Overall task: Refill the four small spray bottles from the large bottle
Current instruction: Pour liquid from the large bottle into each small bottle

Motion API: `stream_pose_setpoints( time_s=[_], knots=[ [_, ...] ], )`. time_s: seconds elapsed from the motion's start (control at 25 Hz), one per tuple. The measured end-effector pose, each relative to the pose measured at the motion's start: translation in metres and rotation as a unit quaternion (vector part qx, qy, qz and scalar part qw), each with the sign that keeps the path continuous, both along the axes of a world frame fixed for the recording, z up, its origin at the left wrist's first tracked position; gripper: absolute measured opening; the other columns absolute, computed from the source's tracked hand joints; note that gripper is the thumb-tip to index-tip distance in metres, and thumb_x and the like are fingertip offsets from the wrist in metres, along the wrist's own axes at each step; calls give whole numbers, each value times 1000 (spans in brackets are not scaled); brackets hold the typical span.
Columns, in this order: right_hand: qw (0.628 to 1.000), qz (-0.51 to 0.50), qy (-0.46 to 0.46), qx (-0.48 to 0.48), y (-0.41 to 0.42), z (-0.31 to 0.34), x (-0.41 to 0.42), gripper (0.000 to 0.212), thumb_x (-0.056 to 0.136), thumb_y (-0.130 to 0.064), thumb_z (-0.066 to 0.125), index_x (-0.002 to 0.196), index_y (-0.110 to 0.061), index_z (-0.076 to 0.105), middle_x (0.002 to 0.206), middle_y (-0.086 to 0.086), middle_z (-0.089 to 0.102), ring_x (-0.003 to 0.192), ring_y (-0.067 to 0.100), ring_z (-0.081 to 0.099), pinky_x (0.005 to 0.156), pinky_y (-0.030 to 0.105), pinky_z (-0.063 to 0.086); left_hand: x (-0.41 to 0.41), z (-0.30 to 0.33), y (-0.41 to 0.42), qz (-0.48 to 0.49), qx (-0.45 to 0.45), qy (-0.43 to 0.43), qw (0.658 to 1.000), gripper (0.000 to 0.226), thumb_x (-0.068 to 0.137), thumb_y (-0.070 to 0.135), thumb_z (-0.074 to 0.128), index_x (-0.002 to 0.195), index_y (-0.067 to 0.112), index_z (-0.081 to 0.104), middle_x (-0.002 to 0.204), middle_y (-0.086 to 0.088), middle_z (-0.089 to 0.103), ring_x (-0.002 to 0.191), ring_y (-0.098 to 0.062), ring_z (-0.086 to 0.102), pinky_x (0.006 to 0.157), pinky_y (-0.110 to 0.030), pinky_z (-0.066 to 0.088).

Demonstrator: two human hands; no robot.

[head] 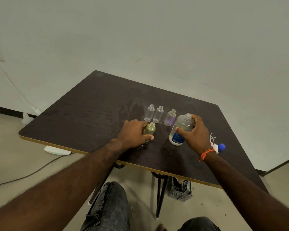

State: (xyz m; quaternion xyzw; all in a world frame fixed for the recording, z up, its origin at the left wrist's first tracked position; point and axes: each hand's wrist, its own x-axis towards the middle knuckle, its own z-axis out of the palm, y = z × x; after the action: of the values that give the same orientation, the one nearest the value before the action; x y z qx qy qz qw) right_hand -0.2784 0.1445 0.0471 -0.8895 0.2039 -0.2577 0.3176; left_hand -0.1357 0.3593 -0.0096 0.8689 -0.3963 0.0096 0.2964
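Note:
On the dark table (pixel 90 110), my left hand (pixel 133 133) grips a small yellowish bottle (pixel 150 129), uncapped and upright. Behind it stand two clear small bottles (pixel 149 113) (pixel 158 114) side by side, and a third with a purple tint (pixel 170 117) to their right, all uncapped. My right hand (pixel 196 132) grips the large clear bottle (pixel 181 129) with a blue label; it is uncapped and tilts slightly to the right.
White spray tops with tubes (pixel 213 142) and a blue cap (pixel 221 146) lie by my right wrist. A grey basket (pixel 179 190) sits on the floor under the table. A white device (pixel 57 150) and cable lie on the floor at left.

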Motion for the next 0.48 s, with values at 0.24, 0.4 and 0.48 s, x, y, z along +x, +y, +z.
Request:
stream_pose_setpoints(
  time_s=[0.24,0.4,0.48],
  knots=[
    [999,-13,-3,39,-7,-8,-3,76,79,-30,82,142,-17,40,138,5,56,120,24,58,101,42,52,-3,-4,2,11,-12,14,1000,43,86,58,74,112,24,65,92,11,65,87,-13,59,95,-44,45],
    [998,-6,17,54,-8,-14,-3,86,79,-31,83,147,-18,33,145,6,50,128,26,53,106,45,48,-5,-10,5,14,18,7,1000,40,87,61,72,108,28,62,95,11,61,96,-13,55,98,-45,43],
    [997,-40,12,62,-4,-18,-9,99,74,-35,86,151,-19,25,150,5,42,132,27,49,107,48,46,-6,-13,7,23,25,-9,999,41,87,62,71,109,29,60,97,11,57,100,-13,50,97,-42,41]
  ],
)
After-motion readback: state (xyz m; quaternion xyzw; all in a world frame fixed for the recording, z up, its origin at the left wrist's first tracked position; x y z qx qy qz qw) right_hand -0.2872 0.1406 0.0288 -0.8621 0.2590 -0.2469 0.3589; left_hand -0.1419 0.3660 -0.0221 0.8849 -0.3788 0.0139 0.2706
